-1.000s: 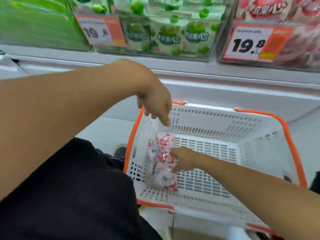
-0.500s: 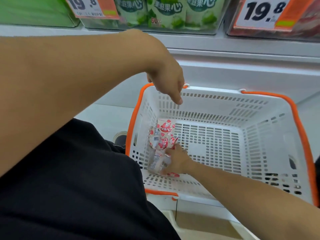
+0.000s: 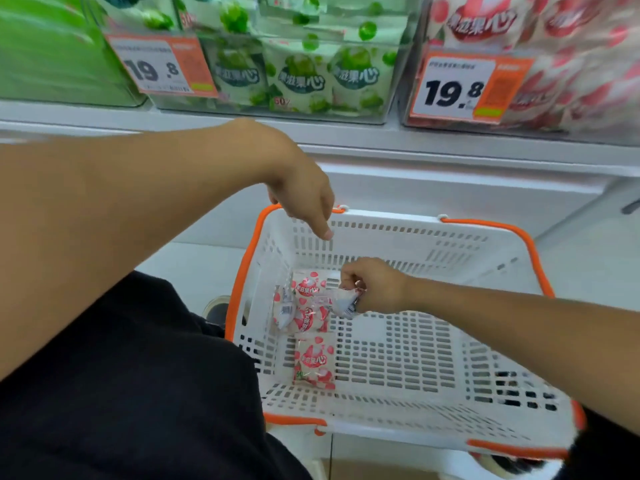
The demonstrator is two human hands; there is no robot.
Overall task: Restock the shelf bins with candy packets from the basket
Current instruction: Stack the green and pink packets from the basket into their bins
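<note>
Right hand (image 3: 375,287) pinching candy packet (image 3: 343,303) inside basket (image 3: 433,237), left hand (image 3: 304,199) above

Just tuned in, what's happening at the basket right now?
A person is restocking candy. The right hand pinches one pink packet in its grip, lifted a little inside the white basket. The left hand hangs over the basket's far left corner, holding nothing. A few more pink packets lie on the basket floor. The matching pink bin is on the shelf, upper right.
</note>
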